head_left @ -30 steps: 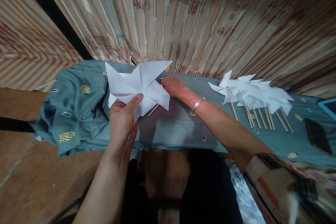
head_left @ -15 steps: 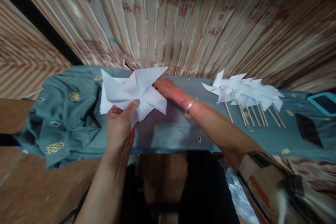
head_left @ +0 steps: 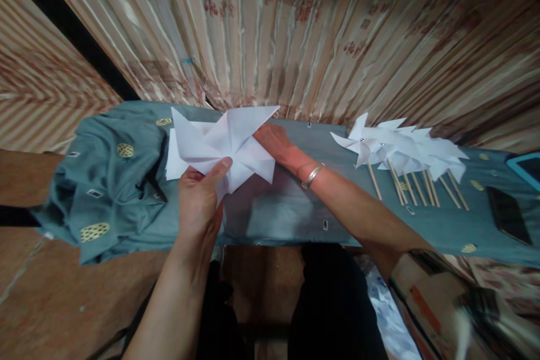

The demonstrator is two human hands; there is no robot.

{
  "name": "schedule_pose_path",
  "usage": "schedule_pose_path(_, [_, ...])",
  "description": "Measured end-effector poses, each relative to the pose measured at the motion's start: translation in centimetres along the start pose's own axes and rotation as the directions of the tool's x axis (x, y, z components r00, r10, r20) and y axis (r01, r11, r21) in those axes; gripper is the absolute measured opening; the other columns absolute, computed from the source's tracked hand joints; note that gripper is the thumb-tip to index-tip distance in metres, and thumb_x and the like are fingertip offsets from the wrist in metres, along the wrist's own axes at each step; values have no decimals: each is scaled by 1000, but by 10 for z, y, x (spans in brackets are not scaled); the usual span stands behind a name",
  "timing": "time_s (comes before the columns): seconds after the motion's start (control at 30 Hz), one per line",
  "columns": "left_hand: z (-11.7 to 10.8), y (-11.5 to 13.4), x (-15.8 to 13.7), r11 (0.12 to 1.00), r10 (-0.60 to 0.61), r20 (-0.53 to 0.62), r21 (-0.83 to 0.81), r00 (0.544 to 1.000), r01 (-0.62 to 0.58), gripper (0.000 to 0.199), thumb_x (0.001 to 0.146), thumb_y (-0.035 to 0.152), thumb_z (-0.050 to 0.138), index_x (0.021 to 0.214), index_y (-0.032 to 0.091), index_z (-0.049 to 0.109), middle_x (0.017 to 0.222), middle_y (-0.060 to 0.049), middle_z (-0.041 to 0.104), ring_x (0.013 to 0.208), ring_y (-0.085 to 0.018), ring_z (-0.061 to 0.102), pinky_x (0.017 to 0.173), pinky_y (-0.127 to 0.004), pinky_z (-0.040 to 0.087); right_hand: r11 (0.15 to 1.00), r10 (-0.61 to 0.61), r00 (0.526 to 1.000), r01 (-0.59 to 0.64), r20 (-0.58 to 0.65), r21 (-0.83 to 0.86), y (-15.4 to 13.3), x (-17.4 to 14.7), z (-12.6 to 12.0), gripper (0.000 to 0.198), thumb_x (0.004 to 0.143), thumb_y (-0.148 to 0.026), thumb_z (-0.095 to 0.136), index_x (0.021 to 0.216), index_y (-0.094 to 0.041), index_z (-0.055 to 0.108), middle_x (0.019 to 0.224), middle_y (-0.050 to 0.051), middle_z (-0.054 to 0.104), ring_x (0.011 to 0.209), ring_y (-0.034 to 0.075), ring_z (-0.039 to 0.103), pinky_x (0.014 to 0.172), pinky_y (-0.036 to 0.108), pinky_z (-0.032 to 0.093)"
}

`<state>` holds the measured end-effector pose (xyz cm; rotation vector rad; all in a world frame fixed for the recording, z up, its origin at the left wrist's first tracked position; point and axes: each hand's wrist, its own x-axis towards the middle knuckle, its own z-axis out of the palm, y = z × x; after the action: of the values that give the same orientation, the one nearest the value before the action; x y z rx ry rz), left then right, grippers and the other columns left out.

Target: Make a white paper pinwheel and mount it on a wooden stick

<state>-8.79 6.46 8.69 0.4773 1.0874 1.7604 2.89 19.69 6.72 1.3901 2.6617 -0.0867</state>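
Note:
A white paper pinwheel (head_left: 244, 149) is held up over the cloth-covered surface. My left hand (head_left: 200, 197) is closed on its lower left part, the thumb pressing near the centre where the folded points meet. My right hand (head_left: 272, 140) is curled at the pinwheel's right side, its fingertips hidden behind the paper; what they grip, if anything, cannot be made out. Behind the pinwheel, on the left, lie white paper sheets (head_left: 174, 163), mostly covered by it.
Several white pinwheels (head_left: 405, 149) on thin wooden sticks (head_left: 415, 188) lie overlapping at the right. Beyond them are a dark phone (head_left: 508, 215) and a blue-framed device (head_left: 525, 169). Bunched green cloth (head_left: 122, 180) sits at the left. A pleated curtain (head_left: 270, 39) hangs behind.
The whole view has shifted slightly, so things appear a little further right. Both hands keep nearly the same places on and behind the pinwheel.

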Motion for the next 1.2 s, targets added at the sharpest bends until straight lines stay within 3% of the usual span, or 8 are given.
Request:
schedule_pose_path(0.2, [-1, 0, 1, 1000, 17, -6, -11, 1000, -17, 30, 53, 16, 83, 79, 21, 70, 86, -2, 76, 93, -24, 70, 86, -35, 57, 999, 26, 980, -21, -199, 27, 5, -11, -1, 36, 95, -9, 32, 112, -7, 63, 116, 21, 67, 110, 30, 60, 87, 37, 46])
schedule_pose_path(0.3, [-1, 0, 1, 1000, 17, -4, -20, 1000, -17, 27, 53, 15, 83, 77, 19, 71, 87, -3, 76, 92, -25, 71, 87, -36, 57, 960, 214, 920, -137, -328, 245, 16, -40, 9, 30, 95, -18, 40, 106, -13, 67, 105, 14, 72, 96, 25, 65, 83, 35, 47])
schedule_pose_path(0.47, [1, -5, -2, 999, 4, 27, -37, 1000, -3, 26, 54, 15, 83, 76, 20, 71, 84, -2, 76, 89, -23, 71, 88, -37, 56, 499, 515, 835, -108, -195, 860, 29, -108, 55, 19, 79, -33, 61, 86, -18, 69, 73, 3, 72, 64, 17, 65, 60, 28, 49])
schedule_pose_path(0.53, [4, -9, -4, 1000, 2, 19, -29, 1000, -1, 26, 53, 15, 84, 75, 19, 71, 84, -1, 76, 86, -21, 70, 89, -36, 55, 449, 531, 834, -129, -148, 884, 32, -129, 71, 20, 78, -33, 58, 83, -17, 69, 66, 3, 71, 58, 16, 64, 55, 27, 49])
schedule_pose_path(0.67, [9, -17, -7, 1000, -28, 16, 9, 999, 28, 27, 51, 19, 86, 73, 18, 70, 78, -2, 75, 77, -19, 69, 82, -34, 56, 479, 535, 835, -173, -131, 860, 33, -156, 79, 18, 80, -30, 58, 85, -17, 69, 72, 5, 73, 63, 18, 67, 63, 30, 53])
schedule_pose_path(0.8, [14, -26, -10, 997, -53, 59, 61, 997, 49, 26, 52, 20, 84, 74, 20, 69, 79, -1, 74, 77, -19, 69, 78, -31, 55, 857, 363, 908, -238, -208, 456, 29, -170, 69, 23, 89, -22, 49, 92, -15, 71, 92, 14, 74, 90, 26, 68, 88, 39, 50])
schedule_pose_path(0.87, [17, -32, -12, 995, -63, 78, 76, 995, 57, 26, 53, 20, 83, 75, 19, 69, 79, -1, 74, 77, -19, 69, 77, -31, 55, 930, 288, 940, -227, -186, 290, 26, -174, 68, 27, 92, -20, 45, 97, -12, 70, 94, 18, 74, 95, 28, 67, 94, 41, 47])
schedule_pose_path(1.2, [20, -55, -16, 977, -149, 105, 167, 983, 130, 28, 55, 20, 81, 81, 15, 71, 80, -4, 75, 73, -19, 68, 70, -29, 54, 735, 358, 895, -94, -266, 672, 48, -195, 84, 23, 91, -21, 51, 103, -21, 69, 114, 8, 70, 109, 20, 63, 100, 37, 48])
